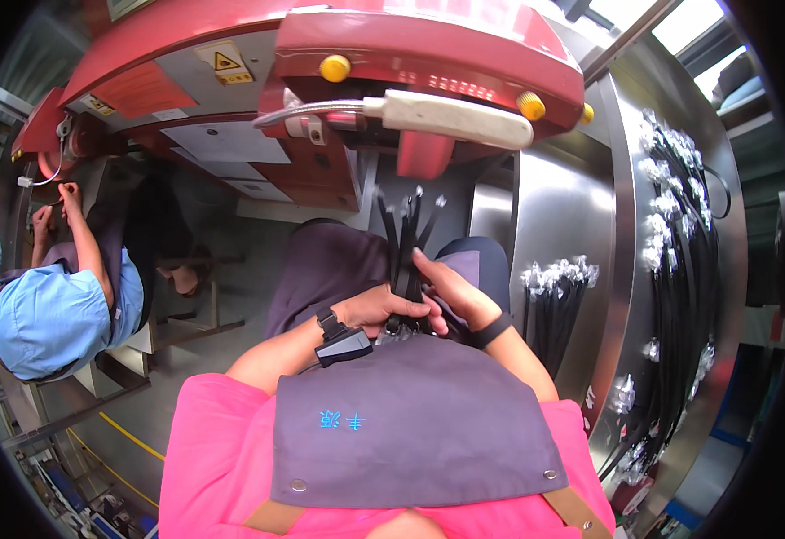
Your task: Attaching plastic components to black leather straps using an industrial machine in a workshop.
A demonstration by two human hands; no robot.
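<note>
Two bare hands meet around a bundle of slim black strips (408, 260), which is on the near side of the red machine (428, 40), above the seated person's lap. The left hand (382, 306) is closed on the bundle's near end, its fingers wrapped across the strips. The right hand (461, 295) lies along the bundle's right side, touching it, with one digit stretched toward the machine; whether it grips too, I cannot tell. The far ends of the strips fan apart and point at the machine, each visible end with a pale tip.

A black device (343, 346) is strapped to the left wrist, a dark band (492, 330) to the right one. To the right of the machine, a steel desk (577, 193) carries a shorter cluster of black strips (556, 310) with clear, shiny ends, and farther right lies a long row of similar strips (680, 296). Left of the machine, a co-worker (56, 310) in a blue shirt sits with both hands raised.
</note>
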